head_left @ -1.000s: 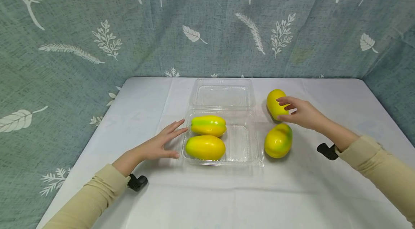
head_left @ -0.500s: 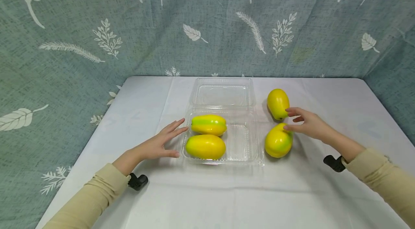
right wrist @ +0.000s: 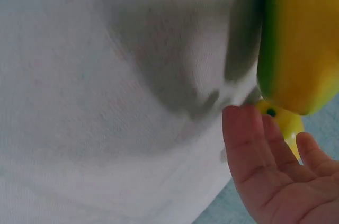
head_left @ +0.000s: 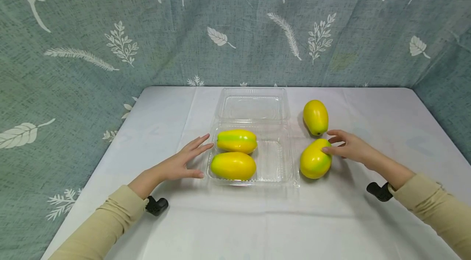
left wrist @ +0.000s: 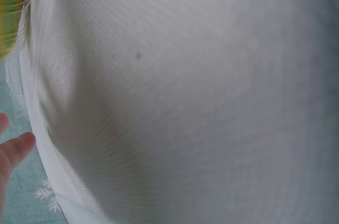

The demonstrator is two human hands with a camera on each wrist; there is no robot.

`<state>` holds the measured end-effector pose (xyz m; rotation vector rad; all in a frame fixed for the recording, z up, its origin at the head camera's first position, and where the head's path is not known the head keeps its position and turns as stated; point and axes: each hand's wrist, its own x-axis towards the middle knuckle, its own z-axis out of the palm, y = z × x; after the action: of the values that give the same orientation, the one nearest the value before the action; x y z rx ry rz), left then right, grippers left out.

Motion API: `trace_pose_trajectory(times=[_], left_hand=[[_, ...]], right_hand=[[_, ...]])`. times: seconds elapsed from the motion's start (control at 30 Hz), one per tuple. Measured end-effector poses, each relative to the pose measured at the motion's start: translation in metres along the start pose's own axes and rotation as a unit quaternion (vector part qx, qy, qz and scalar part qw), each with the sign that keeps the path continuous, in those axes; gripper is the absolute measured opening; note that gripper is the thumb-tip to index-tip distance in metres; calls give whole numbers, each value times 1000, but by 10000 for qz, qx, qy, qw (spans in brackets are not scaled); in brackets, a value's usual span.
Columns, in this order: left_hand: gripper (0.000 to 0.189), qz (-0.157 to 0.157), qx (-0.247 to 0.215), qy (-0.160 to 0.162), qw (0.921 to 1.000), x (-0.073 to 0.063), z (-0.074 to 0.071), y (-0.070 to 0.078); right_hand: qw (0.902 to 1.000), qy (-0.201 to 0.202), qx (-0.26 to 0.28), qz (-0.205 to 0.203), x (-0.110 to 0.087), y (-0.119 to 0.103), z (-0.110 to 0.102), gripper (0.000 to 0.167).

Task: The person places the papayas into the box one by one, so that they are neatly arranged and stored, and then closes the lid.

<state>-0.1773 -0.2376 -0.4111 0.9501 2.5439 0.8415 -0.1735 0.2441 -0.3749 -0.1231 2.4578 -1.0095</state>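
Note:
My left hand (head_left: pixel 181 163) is spread beside the left wall of a clear plastic clamshell box (head_left: pixel 274 164). Two smooth yellow-green fruits, mango-like in shape, lie crosswise in the box's left half: a back fruit (head_left: pixel 237 141) and a front fruit (head_left: pixel 233 166). To the box's right, two similar fruits rest on the cloth. My right hand (head_left: pixel 347 146) is at the right side of the nearer fruit (head_left: pixel 315 159), its thumb overlapping that fruit in the head view. Behind it stands the farther fruit (head_left: pixel 315 117). In the right wrist view the fingers (right wrist: pixel 249 139) are extended below the nearer fruit.
The box's lid (head_left: pixel 252 106) lies folded back, away from me. A white cloth (head_left: pixel 235 227) with shallow creases covers the table. A leaf-patterned green curtain (head_left: pixel 235 27) hangs behind the table and down its left and right sides.
My right hand has moved from over the farther fruit toward me, to the side of the nearer one. My left hand and the fruits have stayed in place.

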Motion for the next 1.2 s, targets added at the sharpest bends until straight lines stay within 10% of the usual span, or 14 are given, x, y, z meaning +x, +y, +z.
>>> trace_pose_trajectory(times=[0.63,1.2], left_hand=[[79,-36,14,5,10000,-1,0,0],[79,15,29,-3,10000,0,-1,-1]], right_hand=[[9959,-546,548,460,-2,0,9,89],[9917,-537,1109,-372,-4,-1,15,82]])
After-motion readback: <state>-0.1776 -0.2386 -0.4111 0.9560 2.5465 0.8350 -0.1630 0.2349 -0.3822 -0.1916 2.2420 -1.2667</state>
